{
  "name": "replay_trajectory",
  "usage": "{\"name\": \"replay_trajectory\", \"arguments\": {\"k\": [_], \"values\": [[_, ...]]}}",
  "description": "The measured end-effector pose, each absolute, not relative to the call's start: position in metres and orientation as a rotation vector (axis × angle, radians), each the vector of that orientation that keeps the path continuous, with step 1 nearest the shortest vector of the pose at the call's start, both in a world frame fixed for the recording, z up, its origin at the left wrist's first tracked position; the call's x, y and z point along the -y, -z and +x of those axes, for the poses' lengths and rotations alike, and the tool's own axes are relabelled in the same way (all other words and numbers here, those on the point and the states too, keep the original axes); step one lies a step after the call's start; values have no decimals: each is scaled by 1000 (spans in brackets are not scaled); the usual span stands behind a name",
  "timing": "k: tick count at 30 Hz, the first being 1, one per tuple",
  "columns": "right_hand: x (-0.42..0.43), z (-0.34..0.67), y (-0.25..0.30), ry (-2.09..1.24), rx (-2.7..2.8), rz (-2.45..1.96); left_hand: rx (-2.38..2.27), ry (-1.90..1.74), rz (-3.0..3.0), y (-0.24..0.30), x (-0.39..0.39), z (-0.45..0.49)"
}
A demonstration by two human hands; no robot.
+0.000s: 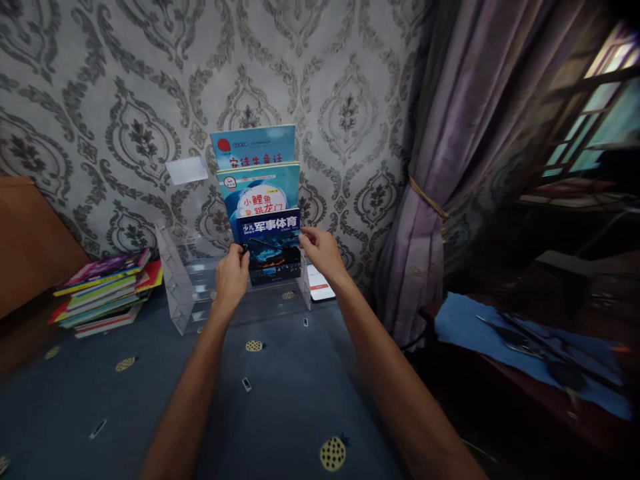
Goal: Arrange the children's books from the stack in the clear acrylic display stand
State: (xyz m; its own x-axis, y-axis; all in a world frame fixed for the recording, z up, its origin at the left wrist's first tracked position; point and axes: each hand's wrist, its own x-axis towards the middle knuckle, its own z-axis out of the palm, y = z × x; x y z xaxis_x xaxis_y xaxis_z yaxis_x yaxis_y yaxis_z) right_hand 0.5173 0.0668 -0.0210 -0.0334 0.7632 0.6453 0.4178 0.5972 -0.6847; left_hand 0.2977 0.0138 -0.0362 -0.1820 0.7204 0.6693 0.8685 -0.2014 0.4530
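My left hand (232, 272) and my right hand (321, 251) both grip a dark blue book (271, 241) with white Chinese lettering, one at each side edge. The book stands in the front tier of a clear acrylic rack (176, 287) against the wall. Behind it, two more books stand in higher tiers: a light blue one with a fish picture (260, 189) and a blue one with red lettering (253, 145) at the top. Fingers of both hands are curled around the book's edges.
A stack of colourful books (105, 291) lies at the left on the blue patterned cloth (280, 400). A phone (321, 285) lies right of the rack. A purple curtain (450, 167) hangs at the right, with a dark table and blue cloth (520, 347) beyond.
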Motion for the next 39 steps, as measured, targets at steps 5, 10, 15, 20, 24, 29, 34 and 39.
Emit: {"name": "replay_trajectory", "arguments": {"k": [5, 10, 15, 20, 24, 29, 34, 39], "values": [[-65, 518, 20, -364, 1657, -994, 1898, 1318, -1896, 35, -13, 298], [-63, 519, 18, -382, 1662, -1003, 1901, 1288, -1856, 34, -11, 298], [-62, 520, 17, -387, 1656, -1029, 1949, 1180, -1804, 30, -6, 300], [-63, 522, 17, -357, 1654, -1027, 2041, 1050, -1787, 24, 1, 302], [-65, 523, 18, -349, 1643, -1013, 2031, 1039, -1792, 23, 2, 303], [-62, 522, 16, -376, 1645, -1031, 2023, 1081, -1833, 25, 0, 302], [-58, 521, 13, -437, 1632, -1018, 2029, 1141, -1838, 25, -3, 300], [-59, 520, 13, -482, 1601, -1002, 2015, 1152, -1842, 25, -5, 299]]}}
